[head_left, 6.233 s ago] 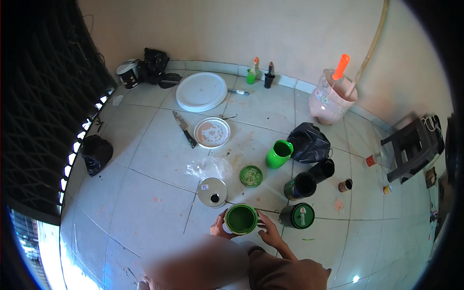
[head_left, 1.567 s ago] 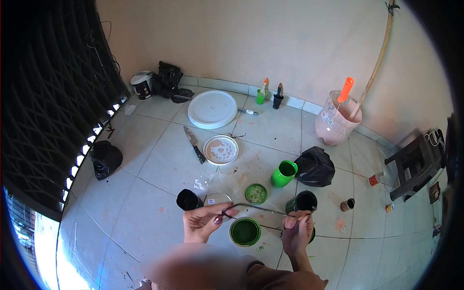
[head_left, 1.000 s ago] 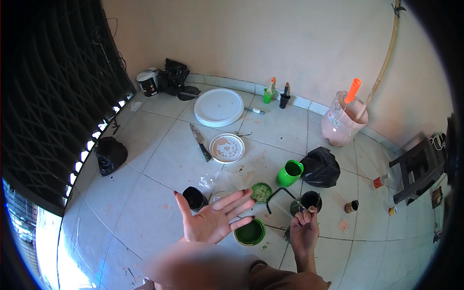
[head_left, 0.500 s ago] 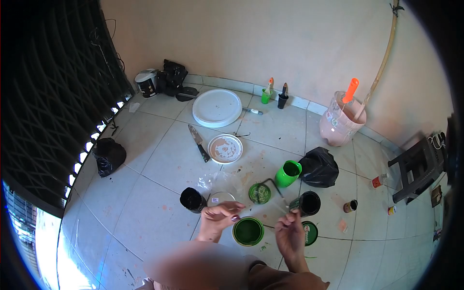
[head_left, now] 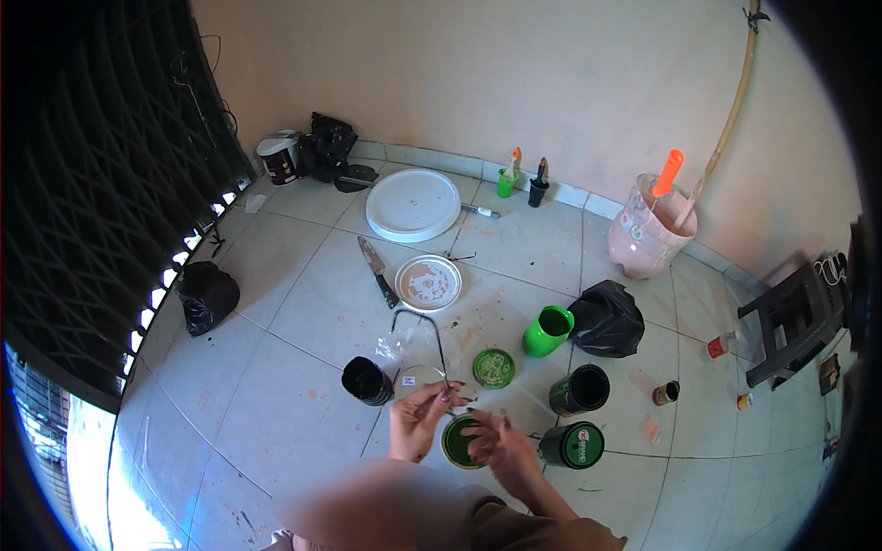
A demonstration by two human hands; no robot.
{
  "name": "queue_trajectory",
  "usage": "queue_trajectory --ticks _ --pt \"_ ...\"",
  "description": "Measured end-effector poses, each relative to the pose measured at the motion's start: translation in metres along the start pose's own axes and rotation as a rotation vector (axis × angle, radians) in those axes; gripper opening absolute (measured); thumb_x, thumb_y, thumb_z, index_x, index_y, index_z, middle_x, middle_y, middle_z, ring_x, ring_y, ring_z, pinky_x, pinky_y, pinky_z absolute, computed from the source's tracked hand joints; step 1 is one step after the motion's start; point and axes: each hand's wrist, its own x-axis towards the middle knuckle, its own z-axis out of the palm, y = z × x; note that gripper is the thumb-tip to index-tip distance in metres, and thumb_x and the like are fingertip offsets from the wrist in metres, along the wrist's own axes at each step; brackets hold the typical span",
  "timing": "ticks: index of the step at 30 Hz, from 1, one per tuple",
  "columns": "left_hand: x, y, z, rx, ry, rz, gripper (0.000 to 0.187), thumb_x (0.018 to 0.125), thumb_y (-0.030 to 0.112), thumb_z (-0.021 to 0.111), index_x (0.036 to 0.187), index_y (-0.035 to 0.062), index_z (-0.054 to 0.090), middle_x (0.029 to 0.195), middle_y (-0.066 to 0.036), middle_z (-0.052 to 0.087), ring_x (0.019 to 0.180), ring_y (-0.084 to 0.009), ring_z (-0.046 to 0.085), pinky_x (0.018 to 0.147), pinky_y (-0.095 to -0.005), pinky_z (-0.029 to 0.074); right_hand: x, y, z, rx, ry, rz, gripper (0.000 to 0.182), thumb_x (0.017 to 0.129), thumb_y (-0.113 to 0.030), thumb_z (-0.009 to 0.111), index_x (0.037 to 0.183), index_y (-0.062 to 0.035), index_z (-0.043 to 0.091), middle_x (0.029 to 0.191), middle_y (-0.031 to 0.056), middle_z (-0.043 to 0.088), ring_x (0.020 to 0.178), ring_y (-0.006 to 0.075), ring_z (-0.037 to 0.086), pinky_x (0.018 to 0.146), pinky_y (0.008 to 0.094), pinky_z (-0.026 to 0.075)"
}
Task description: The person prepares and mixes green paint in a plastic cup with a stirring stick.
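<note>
My left hand [head_left: 421, 421] is closed around the lower end of a thin, bent dark metal rod [head_left: 439, 344], whose hooked end points up and left. My right hand [head_left: 505, 452] is just to the right, fingers apart and partly curled, with nothing visible in it. It covers part of an uncapped can of green paint [head_left: 452, 447] below both hands. A round green-smeared lid [head_left: 493, 368] lies ahead of them. At right stand a dark uncapped can [head_left: 588, 387] and a closed can with a green lid [head_left: 583, 444].
A black-coated container [head_left: 366, 378] is at left. Farther out are a green cut bottle [head_left: 548, 331], a black bag [head_left: 610, 320], a knife [head_left: 377, 271], a white lid [head_left: 429, 283], two brushes in small cups [head_left: 507, 182] and a pink paint container [head_left: 643, 239].
The bent rod has passed from my right hand to my left and shifted left. My right hand has moved left, over the green paint can's edge, uncovering the closed can.
</note>
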Motion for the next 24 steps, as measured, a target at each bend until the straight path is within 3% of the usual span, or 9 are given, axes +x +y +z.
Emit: queue_trajectory --ticks 1,4,5,8,10,11,15,19,24 --pt "0.004 0.006 -0.004 0.089 -0.002 0.012 0.019 0.095 0.0 0.053 0.108 -0.0094 0.064 0.098 -0.011 0.065 0.085 -0.0159 0.066 0.075 -0.0266 0.053 0.001 -0.007 -0.012 -0.143 0.051 -0.006 0.036 0.099 -0.033 0.048 0.127 -0.0096 0.049 0.111 0.011 0.064 0.085 0.0159 0.059 0.077 0.0279 0.044" --pt "0.009 0.02 -0.024 0.422 -0.077 0.018 0.02 0.094 -0.001 0.054 0.111 -0.0064 0.064 0.087 -0.011 0.062 0.078 -0.0138 0.065 0.065 -0.0249 0.05 -0.006 -0.039 -0.051 -0.491 0.196 -0.429 0.033 0.096 -0.017 0.053 0.125 -0.003 0.051 0.111 0.01 0.061 0.093 0.0155 0.059 0.081 0.0288 0.047" --pt "0.012 0.023 -0.025 0.527 -0.093 0.047 0.021 0.089 -0.003 0.057 0.109 -0.0016 0.066 0.082 -0.009 0.061 0.069 -0.0146 0.063 0.058 -0.0263 0.048 -0.01 -0.056 -0.053 -0.557 0.292 -0.536 0.031 0.093 -0.012 0.054 0.123 -0.0027 0.052 0.112 0.0095 0.061 0.094 0.015 0.059 0.082 0.0288 0.047" --pt "0.014 0.034 -0.022 1.208 -0.099 0.479 0.021 0.084 -0.001 0.061 0.104 0.0018 0.068 0.084 -0.006 0.063 0.069 -0.0188 0.063 0.063 -0.0308 0.05 -0.021 -0.104 -0.047 -0.79 0.304 -0.742 0.026 0.086 -0.003 0.061 0.112 -0.004 0.06 0.104 0.0065 0.063 0.095 0.0141 0.059 0.083 0.027 0.046" --pt "0.018 0.034 -0.02 1.277 -0.14 0.587 0.023 0.079 0.001 0.063 0.102 0.0041 0.068 0.085 -0.003 0.063 0.07 -0.0198 0.062 0.069 -0.0328 0.05 -0.028 -0.124 -0.032 -1.135 0.347 -0.885 0.022 0.084 -0.001 0.062 0.106 -0.005 0.064 0.102 0.0069 0.063 0.095 0.0134 0.059 0.083 0.0258 0.045" --pt "0.019 0.034 -0.019 1.312 -0.158 0.643 0.024 0.077 0.002 0.065 0.101 0.0052 0.069 0.086 -0.002 0.063 0.071 -0.0203 0.061 0.072 -0.0338 0.05 -0.029 -0.126 -0.021 -1.125 0.34 -0.848 0.022 0.078 0.0 0.068 0.099 -0.0065 0.067 0.1 0.0084 0.063 0.093 0.0174 0.06 0.082 0.0284 0.046" --pt "0.015 0.03 -0.018 1.514 -0.228 0.761 0.032 0.07 0.005 0.066 0.101 0.0096 0.07 0.085 0.001 0.061 0.073 -0.0142 0.06 0.083 -0.0322 0.045 -0.031 -0.121 0.011 -1.695 0.063 -1.091 0.031 0.066 0.004 0.073 0.096 -0.0064 0.069 0.1 0.01 0.063 0.093 0.0284 0.059 0.082 0.036 0.05" --pt "0.012 0.034 -0.019 1.572 -0.194 0.896 0.037 0.066 0.006 0.067 0.102 0.0117 0.071 0.085 0.003 0.06 0.071 -0.0106 0.059 0.086 -0.0312 0.042 -0.032 -0.121 0.01 -1.452 0.291 -1.037 0.026 0.072 -0.001 0.073 0.098 -0.0057 0.07 0.097 0.0085 0.064 0.089 0.0225 0.061 0.072 0.0313 0.049" --pt "0.009 0.034 -0.023 1.446 -0.135 0.891 0.035 0.067 0.005 0.071 0.101 0.0136 0.073 0.086 0.004 0.064 0.07 -0.0097 0.06 0.085 -0.0312 0.041 -0.029 -0.113 -0.017 -1.177 0.267 -0.799 0.02 0.081 0.0 0.068 0.1 -0.0032 0.07 0.089 0.0065 0.067 0.076 0.0123 0.061 0.066 0.0241 0.047"
